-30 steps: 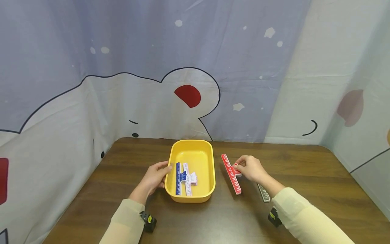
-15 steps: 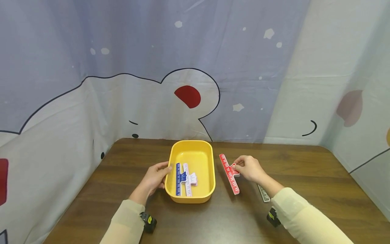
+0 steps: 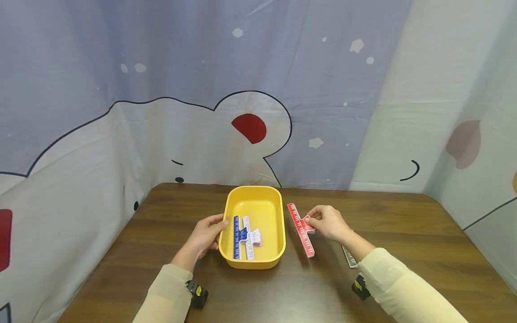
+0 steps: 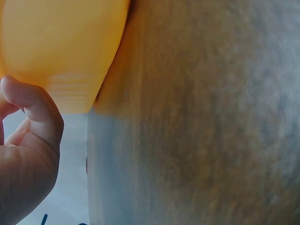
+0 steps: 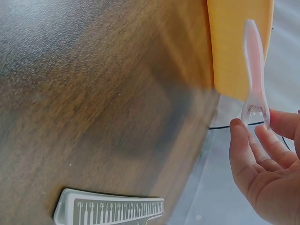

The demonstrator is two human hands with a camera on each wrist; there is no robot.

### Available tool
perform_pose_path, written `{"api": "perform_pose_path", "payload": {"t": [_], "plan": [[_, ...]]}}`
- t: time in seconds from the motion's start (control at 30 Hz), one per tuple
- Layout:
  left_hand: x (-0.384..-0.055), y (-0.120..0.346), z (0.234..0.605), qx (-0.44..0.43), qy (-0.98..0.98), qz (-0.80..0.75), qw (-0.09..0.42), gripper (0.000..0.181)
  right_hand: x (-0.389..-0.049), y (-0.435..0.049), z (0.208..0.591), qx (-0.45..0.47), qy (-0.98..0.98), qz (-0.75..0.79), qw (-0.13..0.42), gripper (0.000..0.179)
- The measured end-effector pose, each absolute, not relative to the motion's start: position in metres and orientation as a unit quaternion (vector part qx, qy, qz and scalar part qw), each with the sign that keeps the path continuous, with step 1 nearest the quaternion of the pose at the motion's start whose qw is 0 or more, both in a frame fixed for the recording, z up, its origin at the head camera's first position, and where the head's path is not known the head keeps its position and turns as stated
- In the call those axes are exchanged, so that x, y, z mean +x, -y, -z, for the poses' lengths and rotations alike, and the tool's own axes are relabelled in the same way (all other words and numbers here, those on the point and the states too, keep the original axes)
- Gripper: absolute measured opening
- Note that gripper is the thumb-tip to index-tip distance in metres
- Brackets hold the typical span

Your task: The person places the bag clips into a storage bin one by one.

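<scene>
My left hand [image 3: 204, 235] grips the left rim of a yellow plastic tray [image 3: 258, 265], thumb over the edge; the left wrist view shows its curled fingers at the tray wall. Inside lie a blue clip [image 3: 236, 242] and a pale pink-white clip [image 3: 248, 244], side by side, both printed with piano keys. Right of the tray, my right hand [image 3: 331, 223] pinches a red piano-key clip [image 3: 300, 229] by its handles. From the right wrist this clip [image 5: 255, 70] appears edge-on above the table, its long edge pointing away from the fingers.
A grey piano-key clip [image 3: 349, 257] lies on the brown wooden table [image 3: 404, 233], partly covered by the right forearm in the head view. A printed curtain [image 3: 194, 143] hangs behind the table and along its sides.
My right hand has moved slightly left with the red clip, bringing it closer to the tray. The left hand and the tray have stayed in place.
</scene>
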State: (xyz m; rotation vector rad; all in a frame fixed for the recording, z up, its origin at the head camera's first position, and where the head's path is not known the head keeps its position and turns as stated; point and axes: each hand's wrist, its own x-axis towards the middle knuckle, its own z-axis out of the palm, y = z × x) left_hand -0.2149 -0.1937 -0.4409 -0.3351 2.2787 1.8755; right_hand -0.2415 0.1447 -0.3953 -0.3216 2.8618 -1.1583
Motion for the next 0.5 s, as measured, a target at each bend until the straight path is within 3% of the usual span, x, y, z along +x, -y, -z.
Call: {"api": "perform_pose_path", "payload": {"t": [0.5], "plan": [[-0.2133, 0.1933, 0.4378, -0.112, -0.768, -0.624, 0.090, 0.046, -0.2389, -0.1405, 0.3899, -0.101, -0.918, 0.383, 0.033, 0.017]]}}
